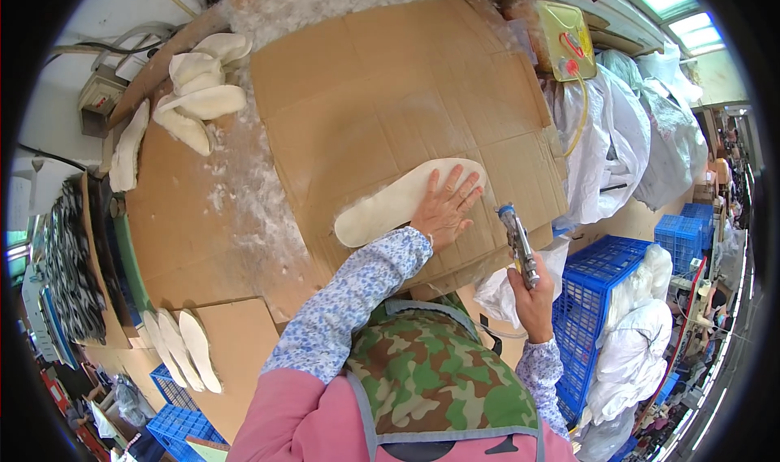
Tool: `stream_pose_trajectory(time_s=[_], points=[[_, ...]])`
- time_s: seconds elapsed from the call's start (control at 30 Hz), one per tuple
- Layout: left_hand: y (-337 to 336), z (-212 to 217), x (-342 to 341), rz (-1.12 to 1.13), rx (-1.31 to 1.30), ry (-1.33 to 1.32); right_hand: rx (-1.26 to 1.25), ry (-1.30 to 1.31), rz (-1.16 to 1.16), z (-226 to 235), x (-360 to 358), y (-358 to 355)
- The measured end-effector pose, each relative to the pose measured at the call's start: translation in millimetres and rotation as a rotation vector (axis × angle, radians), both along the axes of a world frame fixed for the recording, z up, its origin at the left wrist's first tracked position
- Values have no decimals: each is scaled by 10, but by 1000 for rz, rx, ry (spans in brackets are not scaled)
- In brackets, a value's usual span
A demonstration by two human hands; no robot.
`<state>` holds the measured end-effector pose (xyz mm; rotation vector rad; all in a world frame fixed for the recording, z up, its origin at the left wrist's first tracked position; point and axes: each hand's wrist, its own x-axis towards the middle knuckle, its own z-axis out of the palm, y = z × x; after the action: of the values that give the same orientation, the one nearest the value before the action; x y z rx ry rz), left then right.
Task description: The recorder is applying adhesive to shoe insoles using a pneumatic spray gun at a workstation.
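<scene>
A white insole (380, 206) lies flat and slanted on a brown cardboard sheet (366, 96). My left hand (445, 208) rests palm down over its wider end, fingers spread. To the right, my right hand (534, 298) is closed around a silver spray gun (520, 247) with a blue nozzle, held just off the cardboard's near right edge. The nozzle points up toward the far side. Part of the spray gun's grip is hidden in my fingers.
White insoles (199, 96) lie piled at the far left, and three more insoles (183, 348) sit at near left. A yellow can (566, 39) with a hose stands at far right. White fluff covers parts of the table. Blue crates (597, 299) and white bags (605, 137) crowd the right.
</scene>
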<state>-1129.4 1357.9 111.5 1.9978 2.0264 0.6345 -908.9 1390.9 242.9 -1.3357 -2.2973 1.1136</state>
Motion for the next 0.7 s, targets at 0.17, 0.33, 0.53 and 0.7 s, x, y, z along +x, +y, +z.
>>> stream_pose_trajectory(time_s=[0.17,0.33,0.53,0.7], points=[[-35,-117,-12,37,-3,0,2,-43,11,97,-15,-124],[-180,137,-151,42,180,-495,70,59,-14,82,-89,-203],[-1195,289,-454,307,228,-246,33,70,128,144,-292,-229],[-1466,176,-423,435,32,-28,6,59,310,161,-605,-302]])
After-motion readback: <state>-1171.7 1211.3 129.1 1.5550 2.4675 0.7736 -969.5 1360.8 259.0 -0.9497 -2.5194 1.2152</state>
